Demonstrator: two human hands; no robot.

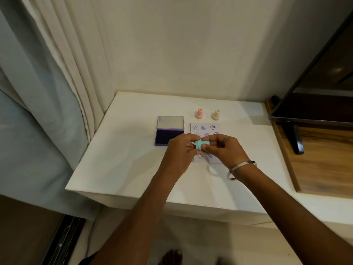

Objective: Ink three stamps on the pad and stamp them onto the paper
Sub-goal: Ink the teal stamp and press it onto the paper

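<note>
A teal stamp [201, 144] lies sideways in the air between both hands, above the paper. My left hand [178, 153] pinches its wide end and my right hand [223, 149] grips its handle end. The white paper [206, 129] carries several blue prints of faces and hearts, and my hands hide its lower part. To the left of it lies the open purple ink pad [164, 137] with its lid [170, 122] folded back. A pink stamp [199, 113] and a cream stamp [216, 114] stand upright behind the paper.
All of this sits on a white table [122, 159] against a white wall. A curtain [57, 83] hangs to the left. A dark screen on a stand [294, 138] and a wooden surface [324, 161] lie to the right. My right wrist wears a metal bangle [241, 169].
</note>
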